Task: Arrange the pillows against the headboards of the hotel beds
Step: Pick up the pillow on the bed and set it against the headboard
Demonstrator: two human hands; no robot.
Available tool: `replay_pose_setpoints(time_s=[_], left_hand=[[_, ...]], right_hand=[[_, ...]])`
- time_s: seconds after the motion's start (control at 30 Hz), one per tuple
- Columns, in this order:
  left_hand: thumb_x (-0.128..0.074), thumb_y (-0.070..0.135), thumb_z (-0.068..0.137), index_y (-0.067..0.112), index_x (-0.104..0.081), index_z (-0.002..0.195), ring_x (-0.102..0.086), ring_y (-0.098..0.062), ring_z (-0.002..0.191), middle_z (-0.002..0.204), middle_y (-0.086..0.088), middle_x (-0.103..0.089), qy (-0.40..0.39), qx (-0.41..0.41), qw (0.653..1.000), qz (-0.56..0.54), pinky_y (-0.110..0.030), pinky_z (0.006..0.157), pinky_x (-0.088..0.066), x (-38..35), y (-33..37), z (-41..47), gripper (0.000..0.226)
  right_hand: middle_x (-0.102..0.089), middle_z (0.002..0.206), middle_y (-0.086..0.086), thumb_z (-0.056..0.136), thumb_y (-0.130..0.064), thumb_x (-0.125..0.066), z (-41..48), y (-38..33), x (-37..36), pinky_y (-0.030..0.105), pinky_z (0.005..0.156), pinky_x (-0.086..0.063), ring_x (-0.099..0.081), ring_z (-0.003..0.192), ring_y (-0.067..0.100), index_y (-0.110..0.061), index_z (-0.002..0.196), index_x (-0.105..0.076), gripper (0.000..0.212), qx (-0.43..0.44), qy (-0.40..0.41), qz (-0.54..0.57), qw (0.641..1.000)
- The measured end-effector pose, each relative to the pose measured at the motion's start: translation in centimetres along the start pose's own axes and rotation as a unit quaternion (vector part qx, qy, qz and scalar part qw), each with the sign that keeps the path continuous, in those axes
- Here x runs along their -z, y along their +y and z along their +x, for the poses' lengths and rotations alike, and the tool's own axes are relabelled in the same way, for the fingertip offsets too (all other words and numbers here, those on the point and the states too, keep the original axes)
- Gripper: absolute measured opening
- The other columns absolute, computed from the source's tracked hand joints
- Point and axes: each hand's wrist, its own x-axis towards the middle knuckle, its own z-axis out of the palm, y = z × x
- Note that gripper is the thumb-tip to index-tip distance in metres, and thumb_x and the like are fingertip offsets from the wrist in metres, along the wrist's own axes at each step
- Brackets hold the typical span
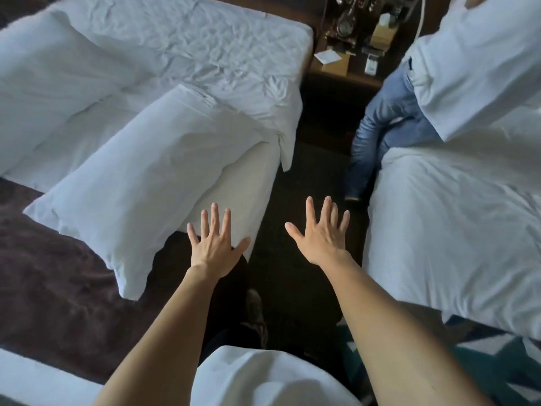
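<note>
A white pillow (140,183) lies slanted across the near part of the left bed (181,42), its lower corner hanging over a dark brown bed runner (58,276). A second white pillow (55,92) lies at the far left of the same bed. My left hand (215,241) is stretched out with fingers spread, just right of the near pillow's lower edge and holding nothing. My right hand (322,232) is also spread flat, over the dark aisle between the beds. The right bed (456,230) has white bedding.
Another person in a white top and blue jeans (389,118) stands in the aisle by the right bed. A dark wooden nightstand (345,65) with a vintage telephone (345,22), a tissue box and papers stands between the bed heads. Dark floor runs down the aisle.
</note>
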Motion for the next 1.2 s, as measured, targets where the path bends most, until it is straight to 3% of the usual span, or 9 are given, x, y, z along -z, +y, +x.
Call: replay_pose_setpoints(time_s=[0.53,0.97,1.2], left_hand=[[-0.021,0.076,0.094,0.025,0.013,0.160,0.022,-0.030,0.153,0.166,-0.004,0.027,0.047,0.171,0.982,-0.067,-0.061,0.120,0.011,6.6,-13.9,9.2,0.090],[-0.022,0.074,0.095,0.023,0.011,0.160,0.017,-0.031,0.155,0.168,-0.004,0.022,0.055,0.365,0.921,-0.122,-0.063,0.121,0.003,8.2,-22.1,15.6,0.090],[-0.019,0.074,0.096,0.023,0.009,0.161,0.016,-0.029,0.155,0.168,-0.002,0.020,0.038,0.406,0.904,-0.130,-0.061,0.121,0.006,9.1,-26.4,24.2,0.087]], right_hand=[[0.015,0.165,0.024,0.093,-0.076,-0.012,16.2,-17.1,8.3,0.059,0.118,0.014,0.012,0.154,0.037,-0.024,0.159,0.014,0.088,0.170,0.019,-0.063,0.983],[0.012,0.166,0.022,0.094,-0.076,-0.021,31.1,-32.3,10.1,0.058,0.119,0.015,0.010,0.154,0.035,-0.025,0.161,0.005,0.088,0.346,-0.028,-0.101,0.933],[0.010,0.167,0.020,0.095,-0.075,-0.019,41.9,-38.9,8.8,0.057,0.120,0.014,0.009,0.154,0.034,-0.025,0.161,0.004,0.087,0.399,-0.073,-0.134,0.904]])
